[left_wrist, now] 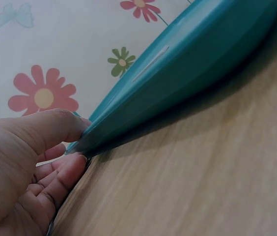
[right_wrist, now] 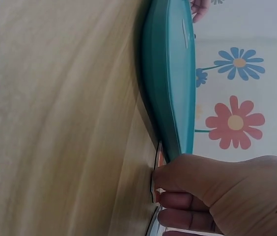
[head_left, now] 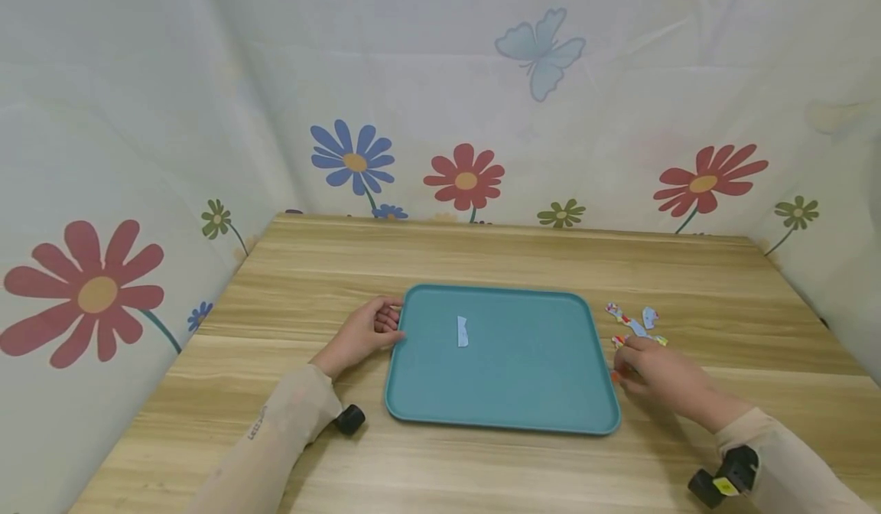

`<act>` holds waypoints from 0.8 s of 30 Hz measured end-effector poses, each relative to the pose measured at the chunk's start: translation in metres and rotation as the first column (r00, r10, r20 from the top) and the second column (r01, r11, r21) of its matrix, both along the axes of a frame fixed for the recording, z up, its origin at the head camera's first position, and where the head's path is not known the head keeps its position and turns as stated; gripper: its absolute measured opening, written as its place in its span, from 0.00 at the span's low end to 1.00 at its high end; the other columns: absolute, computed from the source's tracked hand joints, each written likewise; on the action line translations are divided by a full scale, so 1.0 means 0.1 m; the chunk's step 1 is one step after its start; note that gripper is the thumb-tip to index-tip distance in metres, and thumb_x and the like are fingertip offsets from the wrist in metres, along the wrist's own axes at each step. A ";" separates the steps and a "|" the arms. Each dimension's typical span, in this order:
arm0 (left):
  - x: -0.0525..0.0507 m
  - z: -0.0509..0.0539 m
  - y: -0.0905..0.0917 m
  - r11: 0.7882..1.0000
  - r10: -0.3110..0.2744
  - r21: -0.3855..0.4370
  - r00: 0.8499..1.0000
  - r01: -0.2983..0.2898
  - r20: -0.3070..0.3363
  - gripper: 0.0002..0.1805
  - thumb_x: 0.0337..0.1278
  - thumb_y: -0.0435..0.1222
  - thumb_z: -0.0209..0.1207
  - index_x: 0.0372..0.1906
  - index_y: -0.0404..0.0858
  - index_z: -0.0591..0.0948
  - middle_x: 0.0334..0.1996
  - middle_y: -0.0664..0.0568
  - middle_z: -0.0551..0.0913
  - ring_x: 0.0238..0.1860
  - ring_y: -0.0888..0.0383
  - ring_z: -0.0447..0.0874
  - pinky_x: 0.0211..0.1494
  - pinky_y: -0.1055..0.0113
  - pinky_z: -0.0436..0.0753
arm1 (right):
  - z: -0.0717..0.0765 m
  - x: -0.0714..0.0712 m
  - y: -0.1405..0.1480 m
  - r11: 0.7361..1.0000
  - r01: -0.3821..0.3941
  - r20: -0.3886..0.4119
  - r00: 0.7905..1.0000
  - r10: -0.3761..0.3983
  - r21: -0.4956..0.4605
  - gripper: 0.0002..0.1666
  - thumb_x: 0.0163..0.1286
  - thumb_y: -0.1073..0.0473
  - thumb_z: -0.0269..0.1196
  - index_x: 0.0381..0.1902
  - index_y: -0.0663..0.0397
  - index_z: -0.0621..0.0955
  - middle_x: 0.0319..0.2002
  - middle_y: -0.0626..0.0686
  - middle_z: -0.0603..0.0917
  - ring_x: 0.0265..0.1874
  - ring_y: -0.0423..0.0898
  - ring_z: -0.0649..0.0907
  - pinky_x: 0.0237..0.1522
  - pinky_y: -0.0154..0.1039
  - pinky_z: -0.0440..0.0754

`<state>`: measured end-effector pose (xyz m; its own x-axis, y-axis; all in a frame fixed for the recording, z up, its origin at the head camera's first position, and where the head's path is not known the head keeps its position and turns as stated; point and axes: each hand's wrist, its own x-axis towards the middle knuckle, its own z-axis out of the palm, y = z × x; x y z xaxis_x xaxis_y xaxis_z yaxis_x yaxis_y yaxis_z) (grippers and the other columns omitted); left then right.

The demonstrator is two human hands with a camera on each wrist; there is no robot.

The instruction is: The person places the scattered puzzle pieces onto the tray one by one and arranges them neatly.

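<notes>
A teal tray lies on the wooden table, with one small pale blue paper piece on its left part. My left hand holds the tray's left edge, thumb on the rim and fingers curled at its side, as the left wrist view shows. Beside the tray's right edge, my right hand pinches a small piece with orange on it; in the right wrist view the thumb and fingers close on its thin edge. Just beyond that hand lie several colourful cut pieces, partly covered by the fingers.
The wooden table reaches back to a pale cloth printed with flowers and a butterfly, which also hangs at both sides. A black wrist camera sits at the left sleeve, another at the right sleeve.
</notes>
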<state>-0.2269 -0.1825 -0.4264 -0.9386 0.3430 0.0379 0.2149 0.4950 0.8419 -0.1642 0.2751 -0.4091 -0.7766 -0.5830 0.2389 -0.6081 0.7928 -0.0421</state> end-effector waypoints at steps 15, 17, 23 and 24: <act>-0.02 -0.03 -0.01 1.000 0.011 -0.002 1.000 -0.011 -0.005 0.30 0.55 0.28 0.64 0.63 0.26 0.68 0.45 0.36 0.77 0.43 0.52 0.77 0.45 0.71 0.78 | 0.03 0.04 0.01 0.994 0.098 0.013 0.995 -0.099 0.056 0.14 0.49 0.62 0.70 0.24 0.47 0.73 0.24 0.42 0.72 0.23 0.36 0.70 0.22 0.33 0.70; -0.06 -0.10 -0.03 1.000 0.014 -0.001 1.000 -0.014 -0.008 0.31 0.55 0.29 0.65 0.63 0.28 0.69 0.45 0.38 0.77 0.43 0.53 0.77 0.45 0.72 0.78 | 0.04 0.04 0.02 0.994 0.097 0.012 0.995 -0.098 0.060 0.14 0.48 0.63 0.70 0.24 0.47 0.73 0.24 0.42 0.72 0.24 0.37 0.70 0.23 0.34 0.71; -0.08 -0.12 -0.04 1.000 0.008 0.016 1.000 -0.008 -0.009 0.30 0.54 0.31 0.66 0.62 0.31 0.70 0.44 0.42 0.78 0.42 0.56 0.77 0.44 0.74 0.79 | 0.10 0.04 0.03 0.988 0.141 0.038 0.989 -0.144 0.063 0.13 0.49 0.60 0.70 0.24 0.47 0.74 0.24 0.43 0.72 0.22 0.36 0.70 0.21 0.32 0.68; -0.08 -0.12 -0.04 1.000 0.007 0.017 1.000 -0.007 -0.009 0.30 0.54 0.31 0.66 0.62 0.31 0.70 0.44 0.42 0.78 0.42 0.56 0.77 0.44 0.74 0.79 | 0.13 0.04 0.02 0.986 0.155 0.042 0.987 -0.158 0.064 0.12 0.49 0.60 0.70 0.24 0.47 0.75 0.24 0.43 0.72 0.22 0.35 0.69 0.20 0.31 0.68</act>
<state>-0.2349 -0.1867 -0.4386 -0.9405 0.3357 0.0521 0.2191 0.4822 0.8482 -0.1603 0.2776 -0.3963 -0.8688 -0.4657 0.1681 -0.4750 0.8798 -0.0172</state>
